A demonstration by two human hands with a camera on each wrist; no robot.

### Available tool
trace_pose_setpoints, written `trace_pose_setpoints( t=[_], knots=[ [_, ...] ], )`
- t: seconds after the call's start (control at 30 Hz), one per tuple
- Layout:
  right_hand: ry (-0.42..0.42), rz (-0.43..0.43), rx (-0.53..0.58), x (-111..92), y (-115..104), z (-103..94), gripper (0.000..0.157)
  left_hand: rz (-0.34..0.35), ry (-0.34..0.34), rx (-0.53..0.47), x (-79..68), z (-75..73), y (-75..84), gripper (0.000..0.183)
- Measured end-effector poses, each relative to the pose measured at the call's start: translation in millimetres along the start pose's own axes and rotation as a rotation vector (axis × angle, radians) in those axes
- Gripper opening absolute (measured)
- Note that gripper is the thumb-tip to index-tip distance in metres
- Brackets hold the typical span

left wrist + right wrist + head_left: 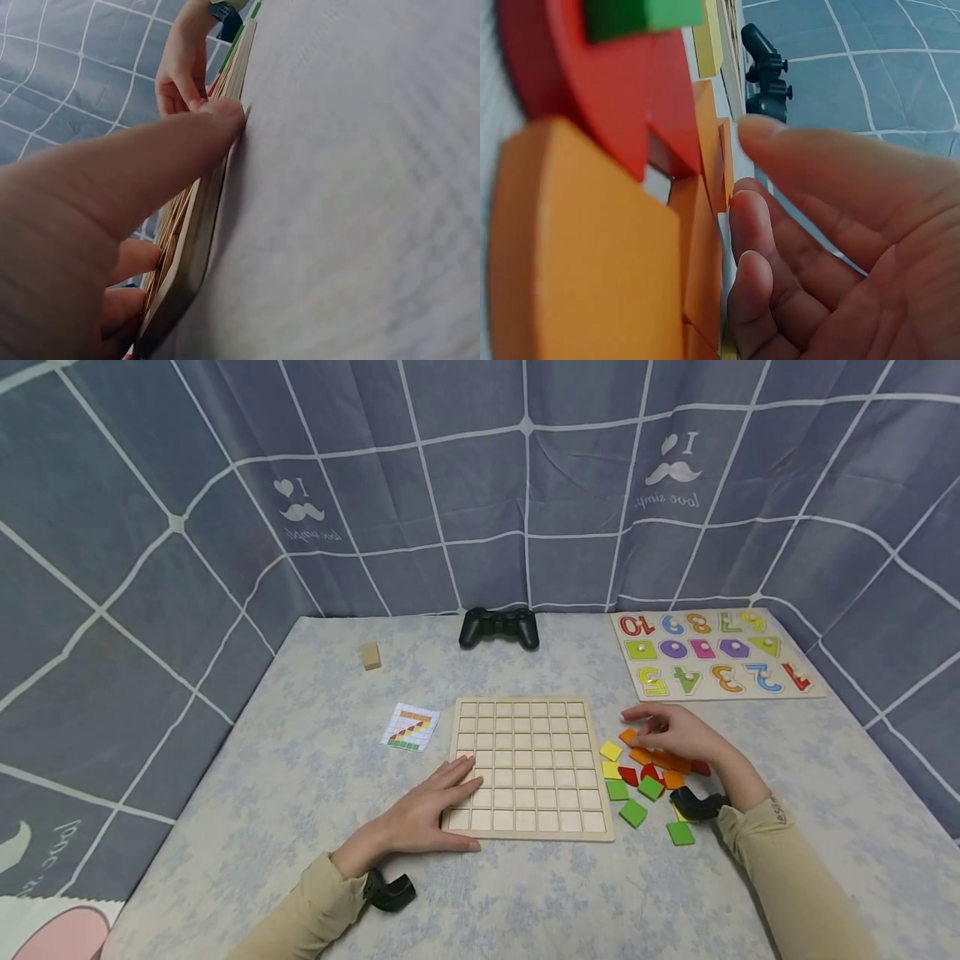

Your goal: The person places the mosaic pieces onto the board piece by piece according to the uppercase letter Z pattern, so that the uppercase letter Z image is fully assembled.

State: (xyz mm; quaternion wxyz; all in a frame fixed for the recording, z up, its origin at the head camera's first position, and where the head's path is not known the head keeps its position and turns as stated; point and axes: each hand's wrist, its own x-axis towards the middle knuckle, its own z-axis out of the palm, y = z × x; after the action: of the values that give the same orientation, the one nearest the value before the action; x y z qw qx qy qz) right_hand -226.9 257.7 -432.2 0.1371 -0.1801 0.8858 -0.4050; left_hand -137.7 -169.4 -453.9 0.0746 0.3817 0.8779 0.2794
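A pale wooden grid board [531, 761] lies in the middle of the table, its square cells holding no tiles. My left hand [429, 810] rests on the board's left edge, fingers extended over the cells; the left wrist view shows the thumb [187, 139] along the near rim. Over a loose pile to the board's right, my right hand [678, 732] hangs with fingers loosely bent. Orange tiles [672, 779], red pieces [628, 776], green tiles [633, 813] and yellow tiles [611, 751] make up that pile. In the right wrist view the fingertips [750, 217] are right at an orange tile [726, 165].
A printed pattern card [411, 727] lies left of the board, with a small wooden block [371, 656] beyond it. At the back stands a black game controller [498, 628]. A number-and-shape puzzle [717, 649] fills the back right. A checked curtain [480, 485] hangs behind the table.
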Motion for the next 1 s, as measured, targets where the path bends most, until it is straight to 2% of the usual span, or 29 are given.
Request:
trace_pose_setpoints(
  t=[0.4,0.7,1.0],
  knots=[
    [-0.009,0.013,-0.027,2.1,4.2,1.6,0.041,-0.008,0.054,-0.001,-0.6,1.3,7.2,0.084],
    [0.016,0.011,-0.029,1.9,3.2,3.3,0.037,-0.067,0.035,-0.014,-1.0,4.0,12.0,0.085],
    [0.010,0.017,-0.020,2.3,0.5,4.7,0.029,-0.090,0.049,-0.004,-0.9,2.9,13.0,0.085]
  ],
)
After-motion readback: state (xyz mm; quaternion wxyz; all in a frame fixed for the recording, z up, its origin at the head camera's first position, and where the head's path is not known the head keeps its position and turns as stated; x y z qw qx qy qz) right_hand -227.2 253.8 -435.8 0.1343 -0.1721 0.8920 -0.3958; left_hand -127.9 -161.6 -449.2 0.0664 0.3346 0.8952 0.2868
